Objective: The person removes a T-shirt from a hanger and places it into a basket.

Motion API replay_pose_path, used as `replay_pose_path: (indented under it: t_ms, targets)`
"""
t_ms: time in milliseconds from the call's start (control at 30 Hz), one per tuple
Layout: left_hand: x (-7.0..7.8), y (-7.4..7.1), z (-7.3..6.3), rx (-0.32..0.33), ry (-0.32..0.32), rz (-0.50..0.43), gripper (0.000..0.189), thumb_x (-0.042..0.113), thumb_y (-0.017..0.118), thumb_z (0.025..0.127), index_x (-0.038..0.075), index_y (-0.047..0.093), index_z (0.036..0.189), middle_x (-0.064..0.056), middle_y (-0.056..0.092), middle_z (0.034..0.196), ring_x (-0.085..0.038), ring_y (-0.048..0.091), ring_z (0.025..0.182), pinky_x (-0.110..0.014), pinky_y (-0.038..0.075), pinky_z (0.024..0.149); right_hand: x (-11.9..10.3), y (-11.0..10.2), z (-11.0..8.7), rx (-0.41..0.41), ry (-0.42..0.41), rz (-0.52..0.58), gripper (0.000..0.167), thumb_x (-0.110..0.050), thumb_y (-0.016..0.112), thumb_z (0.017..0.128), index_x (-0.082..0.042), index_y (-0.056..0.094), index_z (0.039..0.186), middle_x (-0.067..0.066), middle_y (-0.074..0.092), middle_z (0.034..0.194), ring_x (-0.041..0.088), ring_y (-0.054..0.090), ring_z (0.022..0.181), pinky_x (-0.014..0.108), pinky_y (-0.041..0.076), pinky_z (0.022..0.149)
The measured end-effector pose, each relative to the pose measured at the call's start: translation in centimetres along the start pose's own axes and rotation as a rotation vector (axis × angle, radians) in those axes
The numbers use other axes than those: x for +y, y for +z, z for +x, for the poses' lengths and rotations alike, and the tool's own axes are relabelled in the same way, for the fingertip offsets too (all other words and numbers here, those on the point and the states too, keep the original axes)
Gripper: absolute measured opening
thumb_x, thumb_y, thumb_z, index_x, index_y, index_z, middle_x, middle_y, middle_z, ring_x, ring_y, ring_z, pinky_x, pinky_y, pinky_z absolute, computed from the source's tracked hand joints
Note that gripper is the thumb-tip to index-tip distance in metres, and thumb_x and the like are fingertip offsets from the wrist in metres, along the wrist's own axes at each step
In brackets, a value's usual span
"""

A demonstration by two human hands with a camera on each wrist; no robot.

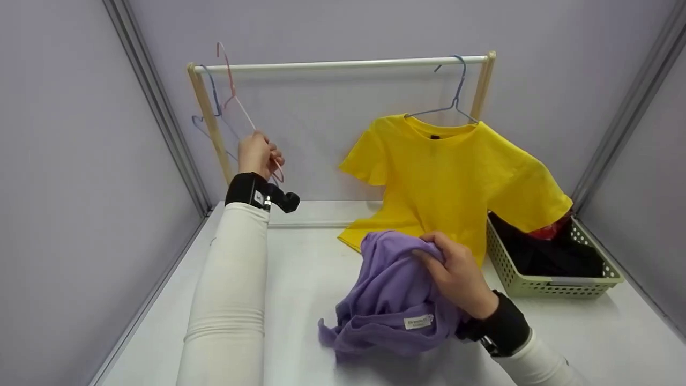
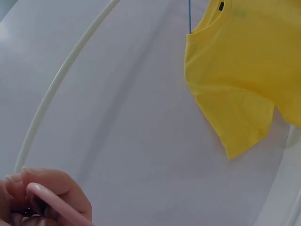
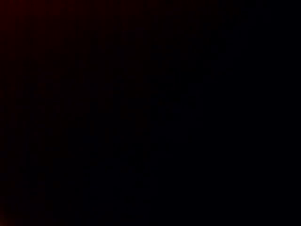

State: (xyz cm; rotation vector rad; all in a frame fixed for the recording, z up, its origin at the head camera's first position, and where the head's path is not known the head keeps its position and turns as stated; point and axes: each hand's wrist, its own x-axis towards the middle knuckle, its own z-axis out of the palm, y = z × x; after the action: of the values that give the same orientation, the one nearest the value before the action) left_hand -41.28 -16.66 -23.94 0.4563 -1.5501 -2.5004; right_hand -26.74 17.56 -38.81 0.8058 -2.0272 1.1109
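In the head view my left hand (image 1: 258,154) grips a pink clothes hanger (image 1: 231,80) near the rack's left end, its hook standing above the rail. The left wrist view shows those curled fingers (image 2: 61,186) around the pink wire at the lower left corner. My right hand (image 1: 461,273) pinches the upper part of a bunched purple garment (image 1: 388,284), thumb and fingers on a fold of cloth. A white label (image 1: 418,321) shows near the garment's lower band. The right wrist view is almost wholly dark.
A yellow T-shirt (image 1: 439,171) hangs on a blue hanger (image 1: 457,96) at the right of the white rail (image 1: 343,65). Another blue hanger (image 1: 214,91) hangs at the left end. A green basket (image 1: 560,287) with dark and red cloth stands at the right, near the side wall.
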Motion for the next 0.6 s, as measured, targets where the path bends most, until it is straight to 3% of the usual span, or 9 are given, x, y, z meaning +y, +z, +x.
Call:
replay_pose_path:
  t_ms: [267, 500, 600]
  targets:
    - [0.0, -0.2, 0.5, -0.006, -0.037, -0.013, 0.039, 0.035, 0.031, 0.113, 0.011, 0.039, 0.083, 0.004, 0.034, 0.055, -0.008, 0.035, 0.045, -0.020, 0.037, 0.045, -1.3, -3.1, 1.2, 0.038, -0.006, 0.037, 0.018, 0.014, 0.072, 0.085, 0.003, 0.068, 0.098, 0.012, 0.072, 0.089, -0.001, 0.061, 0.084, 0.008, 0.048, 0.080]
    - [-0.1, -0.5, 0.9, -0.053, -0.082, -0.025, 0.037, 0.034, 0.030, 0.113, 0.010, 0.039, 0.087, 0.004, 0.035, 0.055, -0.008, 0.036, 0.047, -0.020, 0.037, 0.046, -2.5, -7.9, 3.5, 0.146, 0.076, 0.080, 0.010, 0.014, 0.068, 0.090, 0.007, 0.069, 0.098, -0.013, 0.068, 0.091, -0.001, 0.061, 0.079, 0.009, 0.048, 0.076]
    - [-0.2, -0.8, 0.9, -0.078, -0.091, -0.039, 0.036, 0.033, 0.029, 0.114, 0.010, 0.038, 0.087, 0.003, 0.036, 0.056, -0.008, 0.036, 0.047, -0.020, 0.037, 0.047, -2.8, -10.6, 4.9, 0.232, 0.122, 0.099, 0.007, 0.010, 0.067, 0.092, 0.007, 0.070, 0.098, -0.015, 0.069, 0.088, 0.000, 0.059, 0.075, 0.011, 0.047, 0.072]
